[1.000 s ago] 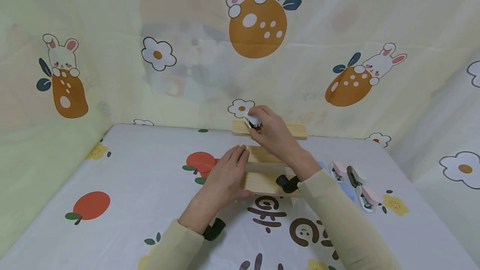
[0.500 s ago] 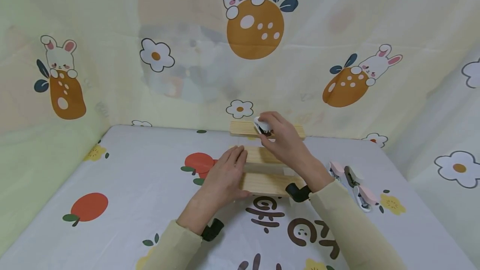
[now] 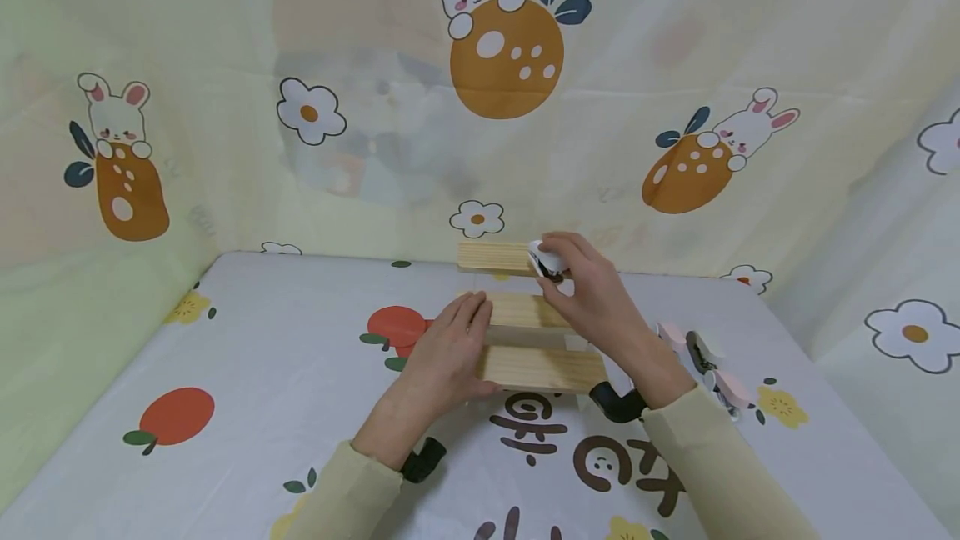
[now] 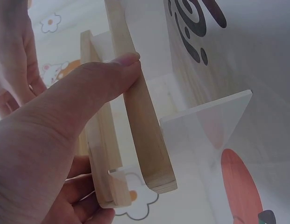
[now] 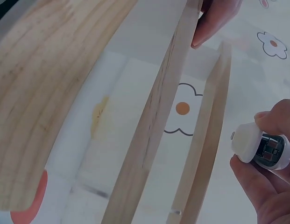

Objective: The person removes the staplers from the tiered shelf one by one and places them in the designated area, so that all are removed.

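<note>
A tiered display rack with wooden boards (image 3: 543, 369) and clear supports (image 4: 205, 121) stands mid-table. At its left end my left hand (image 3: 450, 348) grips it, the thumb (image 4: 121, 65) on the front board's edge and the fingers around the middle board (image 3: 525, 309). My right hand (image 3: 592, 290) pinches a small white mini stapler (image 3: 547, 261) between thumb and fingers, in front of the rack's back board (image 3: 491, 257) in the head view. In the right wrist view the stapler (image 5: 247, 142) shows apart from the boards, its dark inner part visible.
To the right of the rack lie several more mini staplers, with a pink one (image 3: 729, 388) nearest and a dark and white one (image 3: 703, 352) behind it. A printed cloth covers the table (image 3: 285, 382), and a patterned curtain (image 3: 375, 165) hangs behind.
My right hand has moved to the right along the back board, carrying the white mini stapler. My left hand has stayed on the rack's left end.
</note>
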Tool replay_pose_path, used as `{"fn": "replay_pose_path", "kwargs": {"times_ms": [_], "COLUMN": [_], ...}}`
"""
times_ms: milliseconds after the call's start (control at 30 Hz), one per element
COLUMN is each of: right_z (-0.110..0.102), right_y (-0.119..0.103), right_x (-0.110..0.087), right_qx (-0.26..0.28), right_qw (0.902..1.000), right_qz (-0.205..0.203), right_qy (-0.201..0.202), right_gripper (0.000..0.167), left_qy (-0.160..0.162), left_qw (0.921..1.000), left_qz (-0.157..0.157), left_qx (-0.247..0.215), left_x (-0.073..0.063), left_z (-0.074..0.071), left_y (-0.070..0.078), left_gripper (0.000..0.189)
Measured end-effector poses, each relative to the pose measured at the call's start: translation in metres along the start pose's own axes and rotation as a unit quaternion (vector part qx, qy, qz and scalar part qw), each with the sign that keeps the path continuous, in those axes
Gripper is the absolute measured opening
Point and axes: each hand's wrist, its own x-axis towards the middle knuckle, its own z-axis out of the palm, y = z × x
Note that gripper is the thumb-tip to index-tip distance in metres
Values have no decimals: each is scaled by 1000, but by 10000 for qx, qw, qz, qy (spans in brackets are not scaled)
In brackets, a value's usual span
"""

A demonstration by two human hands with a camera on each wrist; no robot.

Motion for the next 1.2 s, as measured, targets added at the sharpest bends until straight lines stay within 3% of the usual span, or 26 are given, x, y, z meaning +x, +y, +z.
{"fn": "replay_pose_path", "kwargs": {"times_ms": [333,1200], "right_z": [-10,-32], "right_y": [3,9], "right_x": [-15,-68], "right_qx": [61,-573], "right_qw": [9997,9973], "right_qz": [-60,251], "right_qy": [226,377], "right_gripper": [43,48], "left_qy": [62,53], "left_qw": [10000,10000], "left_qz": [31,-44], "left_qx": [-5,-23], "left_x": [0,-1], "left_z": [1,3], "left_y": [0,1], "left_gripper": [111,112]}}
